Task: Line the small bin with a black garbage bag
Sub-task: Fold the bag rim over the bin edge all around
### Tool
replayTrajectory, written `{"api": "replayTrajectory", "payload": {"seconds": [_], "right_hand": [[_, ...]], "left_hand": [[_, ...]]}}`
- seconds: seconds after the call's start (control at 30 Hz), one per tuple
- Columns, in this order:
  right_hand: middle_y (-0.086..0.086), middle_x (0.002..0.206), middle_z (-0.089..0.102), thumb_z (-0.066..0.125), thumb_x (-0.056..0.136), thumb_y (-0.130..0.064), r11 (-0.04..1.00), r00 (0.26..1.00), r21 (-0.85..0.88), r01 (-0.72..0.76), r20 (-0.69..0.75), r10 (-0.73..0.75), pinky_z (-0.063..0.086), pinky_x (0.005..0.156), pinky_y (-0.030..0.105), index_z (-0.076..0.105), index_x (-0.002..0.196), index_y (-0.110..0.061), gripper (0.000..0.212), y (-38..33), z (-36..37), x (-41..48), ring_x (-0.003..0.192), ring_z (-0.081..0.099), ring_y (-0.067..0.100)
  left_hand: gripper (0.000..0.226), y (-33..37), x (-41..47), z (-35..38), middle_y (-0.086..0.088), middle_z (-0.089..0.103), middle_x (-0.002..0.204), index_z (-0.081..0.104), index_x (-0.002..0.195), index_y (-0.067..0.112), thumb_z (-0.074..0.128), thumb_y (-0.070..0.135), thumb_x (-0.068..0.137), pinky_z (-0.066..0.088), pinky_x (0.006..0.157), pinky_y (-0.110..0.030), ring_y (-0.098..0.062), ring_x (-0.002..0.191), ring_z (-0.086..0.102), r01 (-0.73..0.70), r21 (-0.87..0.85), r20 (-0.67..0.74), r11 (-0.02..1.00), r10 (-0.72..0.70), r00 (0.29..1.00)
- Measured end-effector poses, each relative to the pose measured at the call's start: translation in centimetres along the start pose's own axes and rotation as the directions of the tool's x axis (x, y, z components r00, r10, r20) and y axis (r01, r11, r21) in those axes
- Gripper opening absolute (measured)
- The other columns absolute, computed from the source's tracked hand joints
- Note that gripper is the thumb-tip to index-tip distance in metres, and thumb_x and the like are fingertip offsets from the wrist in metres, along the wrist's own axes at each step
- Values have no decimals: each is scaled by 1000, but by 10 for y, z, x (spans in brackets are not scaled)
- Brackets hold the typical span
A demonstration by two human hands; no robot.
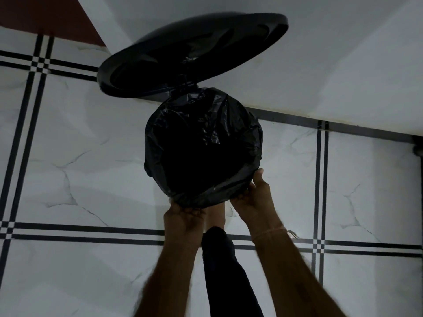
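The small round bin stands on the tiled floor against the wall, and its body is hidden under a black garbage bag (206,124) that is spread over the rim and hangs down inside. The bin's black lid (160,65) is raised and tilted back toward the wall. My left hand (183,216) grips the bag's folded edge at the near left of the rim. My right hand (254,195) holds the bag's edge at the near right of the rim, thumb up along the side. My bare foot (216,213) sits under the near edge of the bin, between my hands.
White marble-look floor tiles (91,168) with black double lines surround the bin. A white wall (320,65) runs behind it, with a dark red surface (45,14) at the top left. My leg in dark trousers (224,271) is below the bin.
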State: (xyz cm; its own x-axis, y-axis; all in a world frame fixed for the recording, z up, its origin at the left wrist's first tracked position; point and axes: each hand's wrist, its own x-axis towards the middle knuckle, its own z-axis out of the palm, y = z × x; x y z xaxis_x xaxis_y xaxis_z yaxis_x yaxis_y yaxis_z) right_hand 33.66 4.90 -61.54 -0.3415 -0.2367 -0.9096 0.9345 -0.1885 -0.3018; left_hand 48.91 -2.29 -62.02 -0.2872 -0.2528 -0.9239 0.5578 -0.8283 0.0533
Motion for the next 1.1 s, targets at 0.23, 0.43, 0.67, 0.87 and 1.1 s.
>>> {"api": "replayTrajectory", "payload": {"seconds": [0.23,0.43,0.67,0.87,1.1], "right_hand": [[12,139,65,44,102,-57,998,999,-52,-21,-28,19,56,88,48,64,134,-16,56,-5,-3,7,127,59,34],[7,115,72,37,103,-59,996,994,-79,34,-99,-42,55,82,43,68,115,-14,56,-6,-1,4,108,65,26],[6,117,72,45,104,-52,932,988,-361,33,-129,-85,53,91,42,66,122,-18,45,-34,7,-6,107,67,24],[5,112,66,51,101,-46,612,834,-690,385,-24,-552,56,87,36,61,115,-12,39,-62,64,19,102,64,19],[5,82,60,57,92,-25,625,875,-732,272,-83,-477,51,65,30,61,90,-12,13,-82,71,67,74,58,21]], "left_hand": [[18,8,-1,1,-10,73,94,71,103,5,54,10,101,57,87,-37,-25,89,69,58,95,-51,994,-54,997],[38,20,-10,3,-5,80,97,75,103,17,47,42,107,64,73,-35,-20,93,75,-94,123,-76,988,104,992],[37,43,-16,18,-11,65,135,60,135,17,50,38,106,53,93,-40,-24,115,65,-72,392,-161,917,145,976],[25,78,-3,56,2,64,114,62,117,23,48,41,106,47,101,-39,-15,107,59,-440,669,-22,599,608,794],[25,103,32,74,1,61,88,57,89,23,43,29,109,49,73,-29,-13,79,58,-327,725,90,606,386,918]]}}
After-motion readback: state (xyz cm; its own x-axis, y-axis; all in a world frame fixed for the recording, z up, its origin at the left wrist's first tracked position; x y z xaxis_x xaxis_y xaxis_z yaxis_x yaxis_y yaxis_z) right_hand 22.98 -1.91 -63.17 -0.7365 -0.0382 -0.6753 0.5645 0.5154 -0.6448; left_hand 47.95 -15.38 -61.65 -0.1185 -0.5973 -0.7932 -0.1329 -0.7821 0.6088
